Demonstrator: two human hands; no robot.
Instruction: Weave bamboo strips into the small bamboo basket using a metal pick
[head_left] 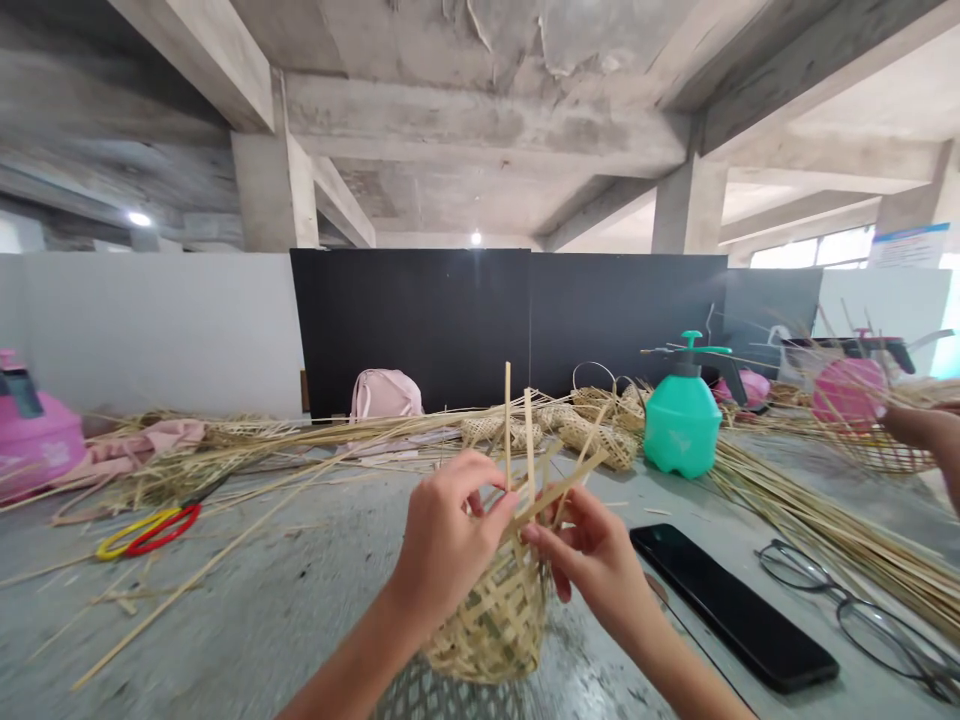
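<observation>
Head camera: the left hand [459,530] and right hand [592,550] are close together, fingertips pinching strips [529,440] at the rim of the woven basket [491,620] — apparently resting on the table [285,625] between the forearms, probably so both can steady one spot. Scissors [166,521] lie leftward, phone [731,605] rightward — presumably leaving elbow room.

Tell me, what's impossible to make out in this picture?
Head view:
Woven basket: upper side partly hidden by the left hand and right hand.
Another person's hand: cut off by right edge.
Leftmost pink sprayer: cut off by left edge.
Blue-topped notice: print too small.
</observation>
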